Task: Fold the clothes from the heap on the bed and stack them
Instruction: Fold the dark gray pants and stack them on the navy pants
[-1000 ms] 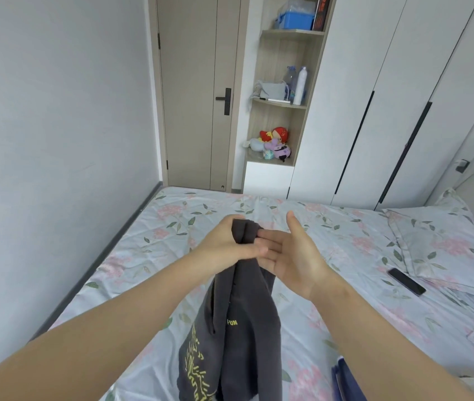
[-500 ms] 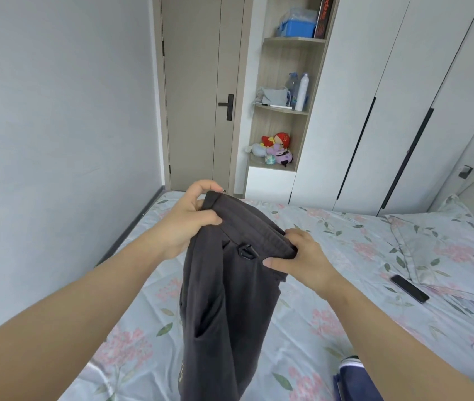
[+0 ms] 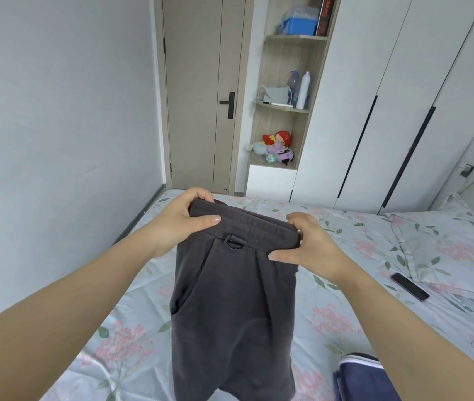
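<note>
Now unbunched, mid-frame: my left hand [image 3: 182,219] and right hand [image 3: 314,247] pinch the waistband [image 3: 247,224] ends of the dark shorts [image 3: 232,308] (trousers? hem cropped); foldable.

I see the shorts [image 3: 235,299] hanging over the bed [image 3: 114,342] between the person's 2 hands. The left hand [image 3: 183,221] holds the waistband's left end and the right hand [image 3: 311,250] its right end. Well right of the shorts, a phone [image 3: 409,286] lies on the bed just beside the pillow [image 3: 444,250]. Another garment [image 3: 354,377] lies at near right, partly under the right forearm. Behind the bed stand the door [image 3: 198,96], a shelf unit [image 3: 285,111] to its right, then the wardrobe [image 3: 403,96]. A wall [image 3: 56,111] runs along the left.
</note>
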`<state>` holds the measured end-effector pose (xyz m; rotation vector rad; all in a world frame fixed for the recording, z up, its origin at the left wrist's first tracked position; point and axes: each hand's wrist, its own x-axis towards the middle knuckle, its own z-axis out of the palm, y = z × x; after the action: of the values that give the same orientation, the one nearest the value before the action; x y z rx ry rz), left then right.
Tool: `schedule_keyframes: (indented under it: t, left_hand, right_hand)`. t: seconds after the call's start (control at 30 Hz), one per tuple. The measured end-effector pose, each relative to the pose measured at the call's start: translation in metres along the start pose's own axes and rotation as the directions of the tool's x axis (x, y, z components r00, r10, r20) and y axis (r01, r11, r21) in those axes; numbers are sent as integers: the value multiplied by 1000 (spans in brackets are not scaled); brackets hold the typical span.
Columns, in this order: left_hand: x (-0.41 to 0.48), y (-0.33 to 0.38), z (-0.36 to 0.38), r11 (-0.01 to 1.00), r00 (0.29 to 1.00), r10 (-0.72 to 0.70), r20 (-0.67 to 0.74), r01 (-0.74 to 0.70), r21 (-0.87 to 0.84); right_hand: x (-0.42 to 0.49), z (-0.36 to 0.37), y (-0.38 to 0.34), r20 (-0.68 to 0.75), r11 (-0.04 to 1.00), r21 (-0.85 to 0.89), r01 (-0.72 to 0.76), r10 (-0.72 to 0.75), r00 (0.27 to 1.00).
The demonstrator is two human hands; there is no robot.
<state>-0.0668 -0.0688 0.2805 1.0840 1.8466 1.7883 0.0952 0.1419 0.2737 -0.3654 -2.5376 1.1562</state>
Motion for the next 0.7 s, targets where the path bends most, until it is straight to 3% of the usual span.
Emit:
schedule_keyframes:
  t: [0.07, 0.13, 0.27, 0.33, 0.43, 0.53, 0.63, 0.7]
  left_hand:
    - [0, 0, -2, 999, 998, 22, 64, -25, 40]
    - [2, 1, -4, 989, 993, 55, 102, -68, 129]
    - [9, 3, -14, 967, 992, 116, 39, -122, 222]
    - [10, 5, -19, 973, 993, 90, 79, -105, 208]
    - [8, 6, -27, 977, 987, 56, 149, -85, 195]
    - [6, 8, -30, 971, 984, 56, 167, -92, 222]
    - [8, 9, -28, 955, 988, 98, 118, -127, 269]
    - [8, 11, -29, 955, 993, 75, 87, -97, 279]
  right_hand:
    - [-1, -8, 3, 79, 997, -20, -77, 78, 994]
    - [-1, -13, 5, 69, 996, 31, -87, 84, 994]
    - [-3, -16, 3, 17, 917, 399, -26, 21, 1000]
    - [-5, -17, 0, 66, 927, 375, 7, -34, 997]
    - [-7, -24, -3, 161, 981, 191, 22, -53, 986]
    - [-2, -30, -3, 78, 999, 32, 15, -18, 997]
    - [2, -27, -4, -7, 991, 133, -26, 27, 1000]
    - [2, -26, -3, 10, 964, 258, -64, 64, 998]
